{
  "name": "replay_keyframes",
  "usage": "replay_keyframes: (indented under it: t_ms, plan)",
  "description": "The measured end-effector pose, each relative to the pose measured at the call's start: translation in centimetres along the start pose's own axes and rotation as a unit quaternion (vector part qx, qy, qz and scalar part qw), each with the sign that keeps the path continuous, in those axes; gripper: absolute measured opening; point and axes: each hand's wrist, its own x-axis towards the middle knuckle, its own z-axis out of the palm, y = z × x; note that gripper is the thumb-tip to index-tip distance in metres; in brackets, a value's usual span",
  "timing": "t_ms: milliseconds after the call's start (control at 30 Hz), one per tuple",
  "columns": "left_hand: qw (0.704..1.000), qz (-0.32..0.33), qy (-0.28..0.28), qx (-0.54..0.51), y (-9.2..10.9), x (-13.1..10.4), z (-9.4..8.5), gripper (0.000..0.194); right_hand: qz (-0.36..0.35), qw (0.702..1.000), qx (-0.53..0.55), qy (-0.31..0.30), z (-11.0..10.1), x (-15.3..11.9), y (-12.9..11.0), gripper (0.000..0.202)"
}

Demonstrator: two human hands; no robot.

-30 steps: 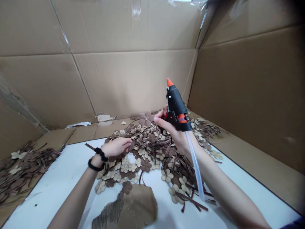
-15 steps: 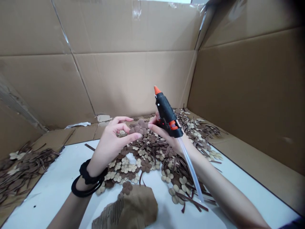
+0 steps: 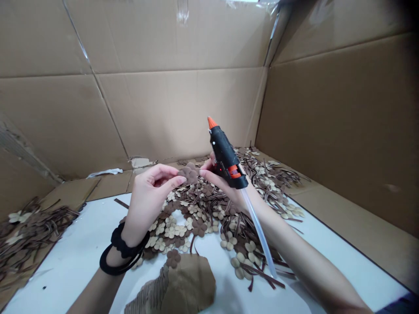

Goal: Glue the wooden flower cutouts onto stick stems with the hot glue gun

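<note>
My left hand (image 3: pixel 151 188), with black bands at the wrist, pinches brown flower cutouts (image 3: pixel 190 174) between thumb and fingers. The cutouts seem to be two overlapping flowers, though their petals are hard to tell apart. My right hand (image 3: pixel 218 176) grips a black glue gun (image 3: pixel 225 150), its orange nozzle pointing up and a long clear glue stick (image 3: pixel 258 226) trailing from the back. The thumb and a finger of that same hand touch the right edge of the flowers. Below both hands lies a pile of beige and brown flower cutouts (image 3: pixel 176 229).
Dark strips (image 3: pixel 262 274) lie among flowers on the white board (image 3: pixel 88 244). A torn brown cardboard piece (image 3: pixel 190 283) is in front, with one brown flower (image 3: pixel 173 258) at its edge. Another pile (image 3: pixel 29 235) sits left. Cardboard walls (image 3: pixel 150 109) enclose the back and sides.
My left fingers have closed further round the brown flowers, and the flowers now overlap more. My right hand keeps the glue gun in nearly the same pose. The view has shifted slightly.
</note>
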Motion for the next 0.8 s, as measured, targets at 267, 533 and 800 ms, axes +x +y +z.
replay_keyframes:
  t_ms: [267, 533, 800]
  plan:
    - [0.998, 0.052, 0.005, 0.038, -0.6, 0.4, 0.3, 0.021, -0.005, 1.000, 0.004, -0.008, 0.1, 0.0, 0.2, 0.023]
    - [0.999, 0.016, 0.035, -0.033, -1.2, -0.2, 1.4, 0.025, 0.000, 0.999, 0.041, 0.022, 1.0, -0.5, -0.7, 0.021]
    - [0.996, 0.038, 0.048, -0.061, -1.0, -0.5, 1.6, 0.021, 0.002, 0.998, 0.053, 0.033, 1.1, -0.8, -0.9, 0.022]
